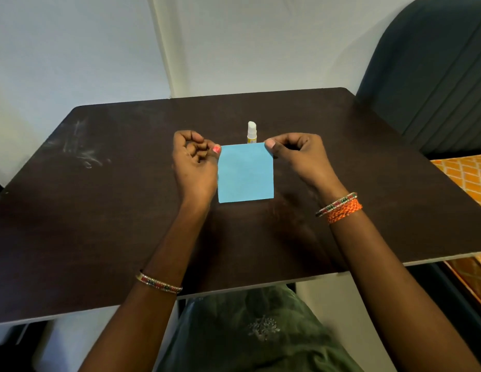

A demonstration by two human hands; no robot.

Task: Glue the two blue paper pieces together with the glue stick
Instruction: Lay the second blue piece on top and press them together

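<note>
2 hands work at the middle of the table: left hand and right hand each pinch a far corner of the paper, probably squaring 2 stacked pieces. Just beyond stands the glue stick, free.

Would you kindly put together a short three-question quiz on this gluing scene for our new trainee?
1. True or false: the white-capped glue stick stands upright on the dark brown wooden table, just beyond the square blue paper.
2. Which corners of the blue paper do the left hand and right hand pinch? A) far corners B) near corners C) none
3. Fill in: the orange braided band is on the ___ wrist.

Key:
1. True
2. A; each hand's fingers close on one far corner.
3. right
</note>
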